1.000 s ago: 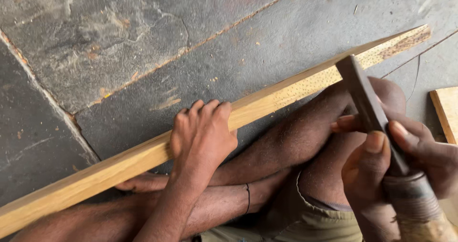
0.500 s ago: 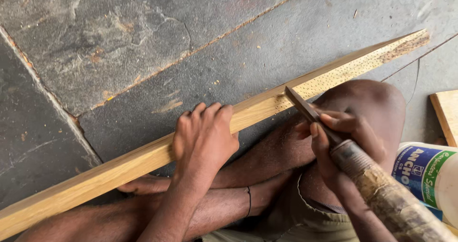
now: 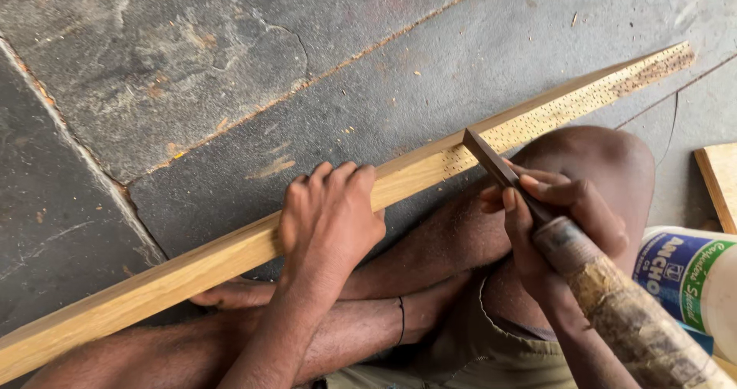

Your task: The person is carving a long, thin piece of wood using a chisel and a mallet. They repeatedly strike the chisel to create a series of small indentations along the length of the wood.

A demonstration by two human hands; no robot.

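A long pale wooden strip (image 3: 192, 262) lies diagonally across the dark stone floor, from lower left to upper right, resting over my crossed legs. Its right part is covered with rows of small dots. My left hand (image 3: 330, 216) presses down on the strip near its middle, fingers curled over the far edge. My right hand (image 3: 556, 220) grips a chisel (image 3: 499, 166) with a worn wooden handle; the dark blade tip touches the strip's near face at the start of the dotted part.
A white and blue plastic container (image 3: 691, 278) lies at the right edge by my knee (image 3: 591, 155). Another piece of wood (image 3: 720, 182) sits at the far right. The stone floor (image 3: 192, 67) has cracks and scattered wood chips.
My right hand brought the chisel down from above my knee until its tip met the strip. The white container came into view. My left hand stayed in place.
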